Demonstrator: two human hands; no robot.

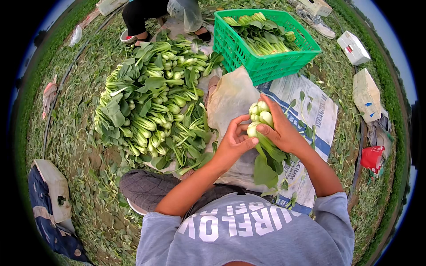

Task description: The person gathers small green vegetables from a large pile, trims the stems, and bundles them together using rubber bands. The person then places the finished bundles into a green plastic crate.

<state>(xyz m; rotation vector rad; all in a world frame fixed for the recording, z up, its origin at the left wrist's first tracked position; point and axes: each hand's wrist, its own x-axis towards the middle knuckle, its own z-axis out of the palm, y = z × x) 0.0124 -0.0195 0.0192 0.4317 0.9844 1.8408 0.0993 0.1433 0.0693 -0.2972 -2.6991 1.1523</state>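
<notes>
Several heads of bok choy [261, 116] form a bunch between my two hands, pale bases pointing away from me and dark leaves hanging towards my lap. My left hand [237, 138] cups the bunch from its left side, fingers curled at the bases. Around its right side wraps my right hand [278, 128], with the thumb across the front. A plastic sheet [229, 99] lies beneath my hands. To the left, a large heap of bok choy [149, 106] covers the ground. Beyond my hands stands a green plastic crate [269, 63] holding bunches of bok choy, some with reddish bands visible.
A printed woven sack [316, 103] lies flat at the right, with loose leaves on it. Another person's feet and legs [189, 16] are behind the heap. White foam boxes [353, 48] stand at the right; another foam box [55, 189] with dark cloth is at the left.
</notes>
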